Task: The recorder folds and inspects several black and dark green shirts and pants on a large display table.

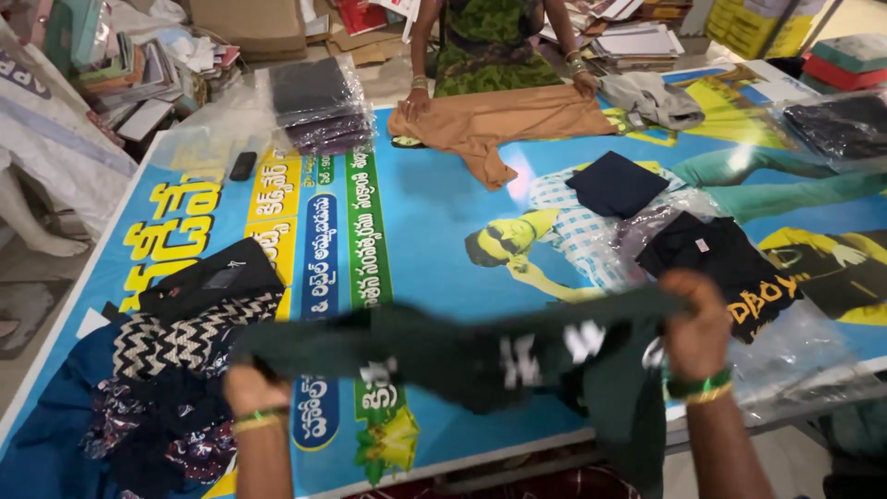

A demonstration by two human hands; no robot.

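Note:
I hold a dark green T-shirt (443, 356) with a white print stretched out sideways above the near edge of the table. My left hand (248, 388) grips its left end and my right hand (695, 325) grips its right end. Both wrists wear green and gold bangles. The shirt is blurred. It hangs over a printed blue banner (425, 212) that covers the table.
Across the table another person presses both hands on a tan garment (499, 120). A black printed T-shirt (730, 268), a folded navy garment (617, 183), a grey garment (651, 97), bagged dark clothes (319, 106), a clothes pile (176, 360) at near left and a black phone (243, 165) lie about.

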